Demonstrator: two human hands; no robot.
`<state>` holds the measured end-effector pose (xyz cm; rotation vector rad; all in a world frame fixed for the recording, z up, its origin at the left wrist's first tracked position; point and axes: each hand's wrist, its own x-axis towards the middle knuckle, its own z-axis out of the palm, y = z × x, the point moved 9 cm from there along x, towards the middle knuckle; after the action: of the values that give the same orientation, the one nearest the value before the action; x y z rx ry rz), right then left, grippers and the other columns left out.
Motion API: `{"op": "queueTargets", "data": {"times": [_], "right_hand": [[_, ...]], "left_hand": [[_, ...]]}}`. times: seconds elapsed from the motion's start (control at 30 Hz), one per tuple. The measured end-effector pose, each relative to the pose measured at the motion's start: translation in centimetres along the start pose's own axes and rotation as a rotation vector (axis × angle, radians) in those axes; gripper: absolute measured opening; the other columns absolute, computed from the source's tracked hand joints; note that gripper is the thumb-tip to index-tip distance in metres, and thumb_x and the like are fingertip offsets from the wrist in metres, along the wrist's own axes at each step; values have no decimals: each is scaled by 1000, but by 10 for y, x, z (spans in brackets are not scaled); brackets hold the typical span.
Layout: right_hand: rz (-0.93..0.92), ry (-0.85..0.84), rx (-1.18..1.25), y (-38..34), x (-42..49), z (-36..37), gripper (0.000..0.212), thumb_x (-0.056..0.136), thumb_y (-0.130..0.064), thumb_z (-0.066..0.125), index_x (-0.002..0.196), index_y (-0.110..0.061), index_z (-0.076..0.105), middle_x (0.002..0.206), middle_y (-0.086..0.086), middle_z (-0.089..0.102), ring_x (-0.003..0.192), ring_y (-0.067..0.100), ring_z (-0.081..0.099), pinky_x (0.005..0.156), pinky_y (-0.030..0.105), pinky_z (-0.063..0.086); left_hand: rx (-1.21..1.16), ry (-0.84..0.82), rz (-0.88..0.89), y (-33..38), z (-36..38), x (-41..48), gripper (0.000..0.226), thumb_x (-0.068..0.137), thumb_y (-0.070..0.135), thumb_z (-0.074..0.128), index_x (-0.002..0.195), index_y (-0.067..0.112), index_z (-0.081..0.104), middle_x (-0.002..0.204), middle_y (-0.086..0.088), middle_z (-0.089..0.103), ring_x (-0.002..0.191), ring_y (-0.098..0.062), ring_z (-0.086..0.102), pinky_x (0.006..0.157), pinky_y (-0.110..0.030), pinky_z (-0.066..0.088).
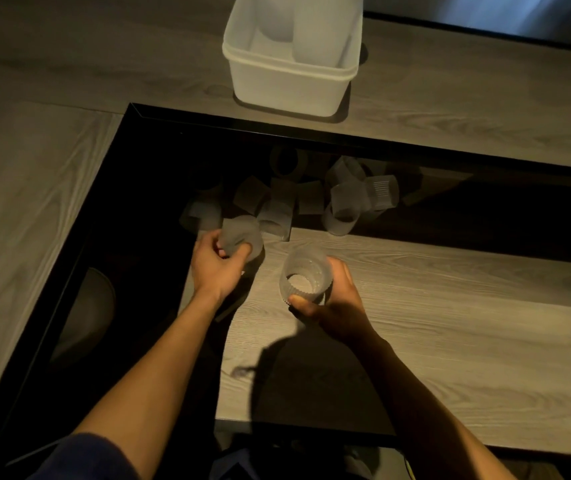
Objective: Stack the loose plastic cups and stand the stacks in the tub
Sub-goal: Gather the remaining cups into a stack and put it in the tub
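Several loose frosted ribbed plastic cups (344, 199) lie tipped over in a dim pile on the table's dark glass panel. My left hand (216, 268) grips one cup (242, 235) at the pile's near left edge. My right hand (334, 306) holds another cup (306, 277) upright, mouth toward me, just above the wood surface. The white plastic tub (287, 84) stands on the table beyond the pile. Two tall stacks of cups (322, 26) stand inside it.
A black frame (207, 121) borders the glass panel where the cups lie. Light wood tabletop (34, 168) surrounds the frame on the left and far side. A dark rounded shape (86, 306) shows under the glass at the left.
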<state>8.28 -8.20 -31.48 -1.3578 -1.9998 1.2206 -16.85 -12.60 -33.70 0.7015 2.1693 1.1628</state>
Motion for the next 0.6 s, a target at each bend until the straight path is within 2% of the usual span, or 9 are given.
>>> {"op": "queueTargets", "data": {"times": [0.07,0.1,0.2,0.33,0.43,0.53,0.6], "right_hand": [[8,17,-15,1,0,1,84,74,-38,86,143,-26,41,131,-13,43,121,5,47,97,25,52],[31,27,-8,3,0,1,84,74,-38,86,143,-28,41,130,-14,43,119,3,47,94,19,50],[64,45,29,4,-1,0,82,72,-40,87,139,-34,41,127,-15,42,116,2,48,85,9,42],[31,46,22,1,-5,-1,79,73,-44,86,138,-35,42,127,-13,43,116,2,48,88,11,40],[24,54,-3,1,-8,-2,79,72,-44,86,138,-31,44,125,-12,44,115,4,47,91,16,43],[44,55,2,4,-12,-1,80,70,-45,86,135,-36,41,125,-12,43,119,9,48,98,30,49],[56,39,28,6,-13,0,82,70,-45,87,135,-41,37,127,-12,42,121,9,48,98,29,47]], "left_hand": [[-98,-23,23,13,-4,-12,49,79,28,81,122,20,58,108,9,62,92,0,61,64,-5,46],[-126,-37,53,22,-5,-17,48,80,25,80,123,20,58,108,12,60,93,4,58,63,-2,45],[-192,-112,186,57,-10,-32,50,82,19,79,126,19,57,114,16,56,103,7,55,71,-1,45],[-203,-277,381,101,-6,-58,53,78,9,82,125,12,58,118,10,61,104,7,61,76,-8,49],[-177,-395,468,117,5,-77,61,72,11,87,126,12,58,120,5,64,109,-1,62,81,-16,52],[-80,-458,533,118,16,-90,69,68,20,90,128,21,57,123,12,61,115,-5,58,90,-25,51],[-21,-480,566,114,22,-96,71,66,25,91,129,25,56,123,18,59,116,-3,56,92,-28,49]]}}
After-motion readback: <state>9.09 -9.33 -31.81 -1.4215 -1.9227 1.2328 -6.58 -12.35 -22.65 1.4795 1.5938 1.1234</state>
